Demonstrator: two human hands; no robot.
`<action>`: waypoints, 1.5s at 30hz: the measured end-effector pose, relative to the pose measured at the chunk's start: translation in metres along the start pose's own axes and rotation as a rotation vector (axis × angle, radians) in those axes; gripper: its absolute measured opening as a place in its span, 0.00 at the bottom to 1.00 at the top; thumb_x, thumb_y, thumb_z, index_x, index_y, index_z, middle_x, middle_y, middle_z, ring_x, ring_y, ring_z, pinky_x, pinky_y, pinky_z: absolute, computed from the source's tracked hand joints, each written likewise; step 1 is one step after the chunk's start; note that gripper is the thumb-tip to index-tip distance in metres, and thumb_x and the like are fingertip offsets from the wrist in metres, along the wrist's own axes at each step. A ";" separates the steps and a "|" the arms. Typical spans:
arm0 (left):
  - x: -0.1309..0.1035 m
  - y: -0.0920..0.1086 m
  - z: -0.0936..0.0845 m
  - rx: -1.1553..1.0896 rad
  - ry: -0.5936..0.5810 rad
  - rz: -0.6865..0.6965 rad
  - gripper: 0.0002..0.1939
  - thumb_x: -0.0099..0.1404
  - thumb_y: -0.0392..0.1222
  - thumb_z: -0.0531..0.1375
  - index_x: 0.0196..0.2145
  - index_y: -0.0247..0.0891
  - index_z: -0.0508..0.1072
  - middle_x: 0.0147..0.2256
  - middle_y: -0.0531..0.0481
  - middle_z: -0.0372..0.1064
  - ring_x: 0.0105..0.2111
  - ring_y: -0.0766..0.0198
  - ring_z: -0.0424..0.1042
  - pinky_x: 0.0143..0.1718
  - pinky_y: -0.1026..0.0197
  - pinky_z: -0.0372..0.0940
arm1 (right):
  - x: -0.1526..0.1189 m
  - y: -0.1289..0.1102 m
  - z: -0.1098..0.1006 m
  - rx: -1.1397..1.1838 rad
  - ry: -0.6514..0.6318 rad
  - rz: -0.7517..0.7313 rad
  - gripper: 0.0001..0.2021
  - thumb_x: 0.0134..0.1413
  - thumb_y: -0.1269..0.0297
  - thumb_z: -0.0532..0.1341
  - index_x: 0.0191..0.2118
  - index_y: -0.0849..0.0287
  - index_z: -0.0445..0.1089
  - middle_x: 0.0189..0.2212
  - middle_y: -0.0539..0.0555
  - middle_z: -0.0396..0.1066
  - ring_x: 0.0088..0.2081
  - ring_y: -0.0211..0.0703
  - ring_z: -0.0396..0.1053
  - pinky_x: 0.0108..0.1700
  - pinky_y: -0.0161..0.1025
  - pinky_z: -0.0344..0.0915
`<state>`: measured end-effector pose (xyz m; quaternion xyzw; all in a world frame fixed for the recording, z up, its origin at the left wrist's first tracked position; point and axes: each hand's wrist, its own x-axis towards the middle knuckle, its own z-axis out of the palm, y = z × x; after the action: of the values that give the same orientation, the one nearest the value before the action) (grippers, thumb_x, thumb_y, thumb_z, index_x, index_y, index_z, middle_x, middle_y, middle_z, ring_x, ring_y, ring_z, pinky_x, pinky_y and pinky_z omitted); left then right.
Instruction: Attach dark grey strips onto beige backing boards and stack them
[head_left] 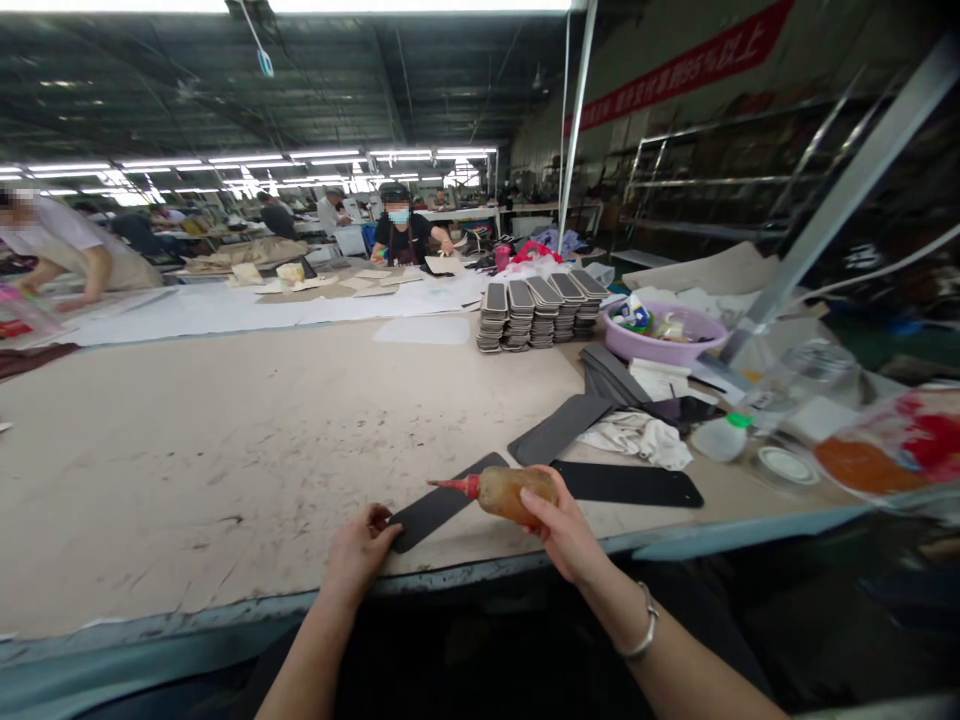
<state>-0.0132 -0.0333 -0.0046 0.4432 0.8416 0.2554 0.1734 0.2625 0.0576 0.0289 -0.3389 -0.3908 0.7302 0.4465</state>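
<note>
A squeeze bottle with a red pointed nozzle and amber contents lies sideways in my right hand, fingers wrapped around it. Its nozzle points left, above a dark grey rounded strip on the table. My left hand pinches the near left end of that strip. The bottle hides part of the strip's right side. To the right of the bottle lies a black strip with small holes at its end. Behind it another grey strip rests at an angle, by a pile of similar pieces.
Stacks of grey-topped pieces stand at the back right, beside a purple basin. A white cloth, a green-capped bottle and a round lid lie at right. A metal post rises there. Co-workers are across the table.
</note>
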 end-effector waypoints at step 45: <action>0.006 0.018 0.015 0.191 0.015 0.268 0.08 0.61 0.43 0.50 0.37 0.38 0.64 0.38 0.46 0.69 0.39 0.57 0.69 0.39 0.59 0.60 | -0.019 0.020 -0.008 0.097 0.241 -0.075 0.23 0.40 0.53 0.67 0.43 0.52 0.60 0.37 0.50 0.66 0.30 0.38 0.65 0.22 0.30 0.57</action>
<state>0.0028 -0.0158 -0.0064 0.5640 0.7967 0.1983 0.0886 0.2685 0.0359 0.0103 -0.3873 -0.3107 0.6852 0.5329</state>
